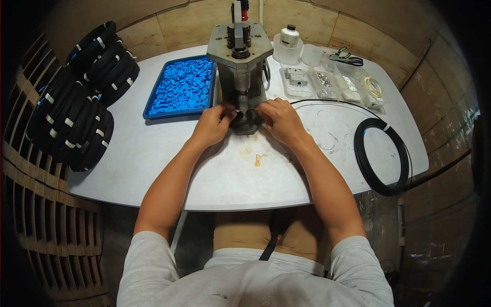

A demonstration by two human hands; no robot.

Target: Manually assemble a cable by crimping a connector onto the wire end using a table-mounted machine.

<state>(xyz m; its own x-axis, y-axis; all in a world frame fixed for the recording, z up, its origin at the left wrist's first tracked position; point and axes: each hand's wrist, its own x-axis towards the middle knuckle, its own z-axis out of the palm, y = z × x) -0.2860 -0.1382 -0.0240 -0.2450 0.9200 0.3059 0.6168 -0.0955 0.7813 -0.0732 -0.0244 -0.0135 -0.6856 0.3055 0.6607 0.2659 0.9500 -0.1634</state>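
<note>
A metal bench press (240, 46) stands upright at the middle of the table, its ram lowered close to the base (245, 127). My left hand (214, 124) is at the left side of the ram, fingers pinched together; whatever sits in them is too small and blurred to name. Opposite it, my right hand (281, 118) is closed at the right side of the ram, on a thin black cable (327, 101). That cable curves across the table to a black cable coil (359, 153) lying at the right. The fingertips and the cable's end are partly hidden by the hands and press.
A blue tray (148, 113) full of small blue plastic pieces lies left of the press. Stacked black coils (66, 117) stand at the far left. Back right are a white bottle (289, 37), a clear cup (311, 54), green-handled pliers (341, 52) and clear boxes (325, 84) of small parts.
</note>
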